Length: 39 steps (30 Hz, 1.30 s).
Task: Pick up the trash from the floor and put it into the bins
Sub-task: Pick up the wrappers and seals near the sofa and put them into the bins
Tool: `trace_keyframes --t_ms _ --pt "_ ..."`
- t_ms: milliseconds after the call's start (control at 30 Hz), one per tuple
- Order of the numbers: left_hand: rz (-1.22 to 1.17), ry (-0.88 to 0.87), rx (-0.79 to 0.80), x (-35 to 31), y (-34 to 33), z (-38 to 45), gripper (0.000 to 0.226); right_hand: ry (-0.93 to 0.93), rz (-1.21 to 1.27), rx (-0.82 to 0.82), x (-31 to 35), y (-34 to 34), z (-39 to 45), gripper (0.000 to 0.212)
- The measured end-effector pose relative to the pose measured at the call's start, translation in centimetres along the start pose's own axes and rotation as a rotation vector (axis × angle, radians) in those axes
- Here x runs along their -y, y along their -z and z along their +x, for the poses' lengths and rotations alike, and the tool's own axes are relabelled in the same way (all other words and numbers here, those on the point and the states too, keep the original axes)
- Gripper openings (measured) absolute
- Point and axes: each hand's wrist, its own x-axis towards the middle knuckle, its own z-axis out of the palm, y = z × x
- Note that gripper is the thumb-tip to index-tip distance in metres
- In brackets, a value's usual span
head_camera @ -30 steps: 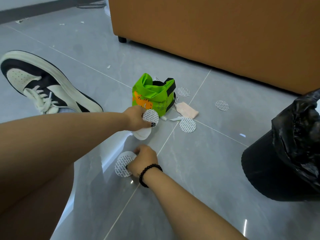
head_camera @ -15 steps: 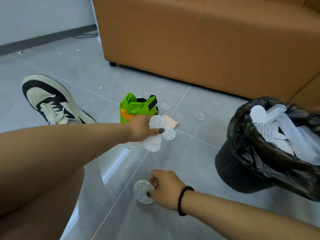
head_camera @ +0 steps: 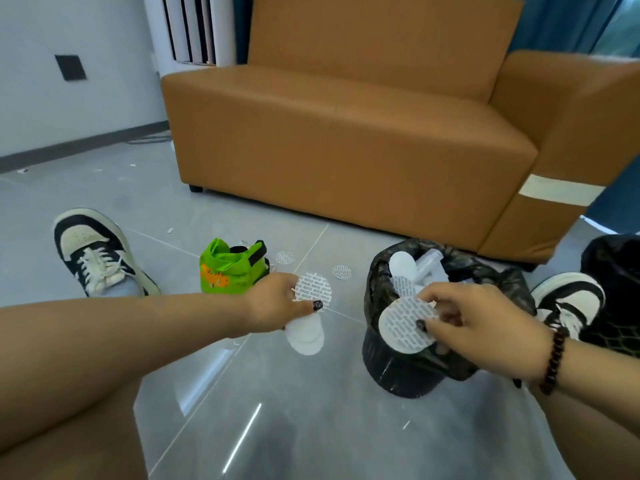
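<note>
My right hand pinches a round white printed disc just in front of the black-lined bin, at rim height. Inside the bin lie more white discs and clear plastic pieces. My left hand grips a bunch of the same round discs, some hanging below the fingers, above the floor left of the bin. Two more discs lie on the grey tiles behind it, beside a crumpled green bag.
An orange sofa stands right behind the trash. A second black bin sits at the far right edge. My two black-and-white sneakers rest on the floor at left and right. Small paper scraps lie near the wall.
My right hand lifted the disc off the floor and carried it right and up to the bin. The view tilted up; my left hand kept its discs and rose slightly.
</note>
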Motion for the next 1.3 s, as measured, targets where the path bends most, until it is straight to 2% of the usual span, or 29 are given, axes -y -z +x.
trace_keyframes --t_ms 67,133,200,267,433,533,600,700,800,833,900,1000,1067,1200,1300 --pt "0.022 -0.016 0.0 -2.0 -1.0 -0.1 0.027 -0.089 0.156 -0.119 -2.3 2.0 -0.7 0.011" --pt "0.017 -0.059 0.01 -3.8 -2.0 -0.3 0.025 -0.135 0.211 -0.248 -4.1 3.6 -0.2 0.006" --pt "-0.035 -0.096 0.047 -5.4 -3.3 -1.1 0.008 -0.138 0.183 -0.386 -5.4 4.5 1.1 0.003" --pt "-0.078 -0.118 0.109 -5.6 -4.8 -1.9 0.014 -0.117 0.073 -0.441 -6.1 4.6 2.4 0.005" --pt "-0.07 -0.075 0.239 -4.8 -8.0 -3.6 0.017 -0.001 -0.66 -0.195 -7.7 2.6 4.8 0.016" --pt "-0.083 -0.084 0.231 -5.1 -8.3 -3.5 0.021 0.015 -0.762 -0.052 -7.7 1.8 5.4 0.024" --pt "-0.127 -0.074 0.159 -5.4 -7.9 -3.0 0.024 0.037 -0.738 -0.029 -7.4 1.9 5.6 0.035" --pt "-0.153 -0.091 0.021 -6.1 -7.1 -2.3 0.024 0.0 -0.54 -0.1 -6.1 2.8 5.3 0.044" --pt "-0.219 -0.09 -0.079 -6.6 -6.2 -1.9 0.025 -0.053 -0.04 -0.194 -4.3 3.1 5.1 0.027" --pt "-0.251 -0.083 -0.099 -6.7 -5.9 -1.8 0.027 -0.076 0.149 -0.191 -3.6 3.1 5.0 0.022" --pt "-0.309 -0.077 -0.136 -6.7 -5.4 -1.7 0.029 -0.116 0.411 -0.085 -2.3 2.9 4.5 0.015" --pt "-0.379 -0.071 -0.185 -6.7 -4.5 -1.6 0.03 -0.108 0.549 0.061 -0.7 2.1 4.0 0.004" --pt "-0.404 -0.073 -0.202 -6.8 -4.1 -1.4 0.03 -0.107 0.609 0.087 0.0 1.5 4.1 0.016" --pt "-0.406 -0.098 -0.212 -7.3 -3.9 -1.6 0.038 -0.124 0.736 0.043 0.7 0.6 4.6 0.025" --pt "-0.417 -0.126 -0.171 -7.3 -4.1 -1.6 0.022 -0.116 0.747 0.01 0.9 -0.1 5.0 0.025"
